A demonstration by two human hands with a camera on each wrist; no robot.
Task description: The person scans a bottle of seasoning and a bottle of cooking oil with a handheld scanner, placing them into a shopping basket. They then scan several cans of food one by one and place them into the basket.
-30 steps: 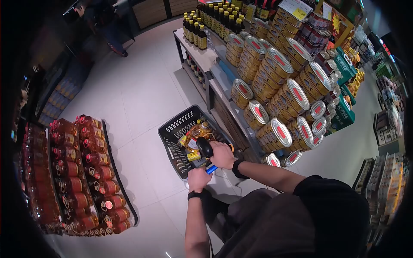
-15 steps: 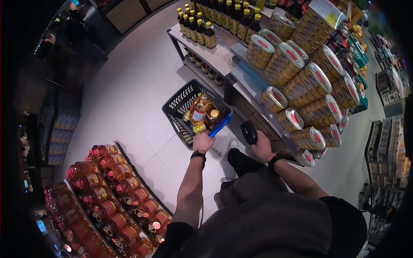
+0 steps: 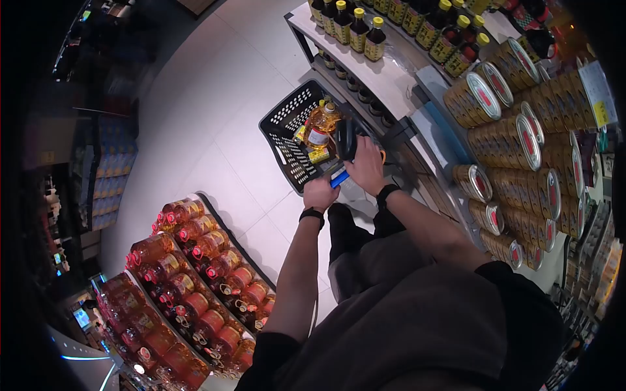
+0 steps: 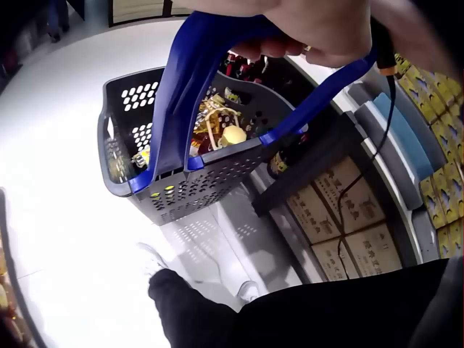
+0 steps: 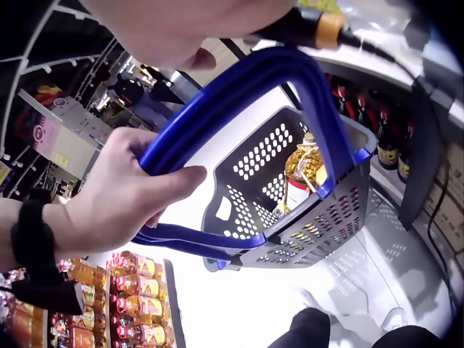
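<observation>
My left hand (image 3: 320, 193) grips the blue handle (image 3: 339, 178) of a dark grey perforated shopping basket (image 3: 282, 161). Inside the basket lie a large bottle of golden oil (image 3: 321, 124) and a small yellow package (image 3: 319, 156). My right hand (image 3: 366, 166), just beside the left one and over the basket's near side, holds a black corded device with a rounded head (image 3: 346, 139), much like a handheld scanner. In the right wrist view an orange ring (image 5: 331, 30) shows where its cord (image 5: 377, 51) leaves the grip. The basket hangs from the raised handle.
Rows of red-capped oil bottles (image 3: 195, 287) stand on the floor at left. To the right, a display table (image 3: 391, 81) bears sauce bottles (image 3: 374, 42) with yellow caps and stacks of oval gold cans (image 3: 521, 140). Cartons (image 4: 341, 217) sit beneath it.
My right hand with the black device swung away to the right of the basket, then came back beside the left hand. The left hand kept its grip while the display table came closer.
</observation>
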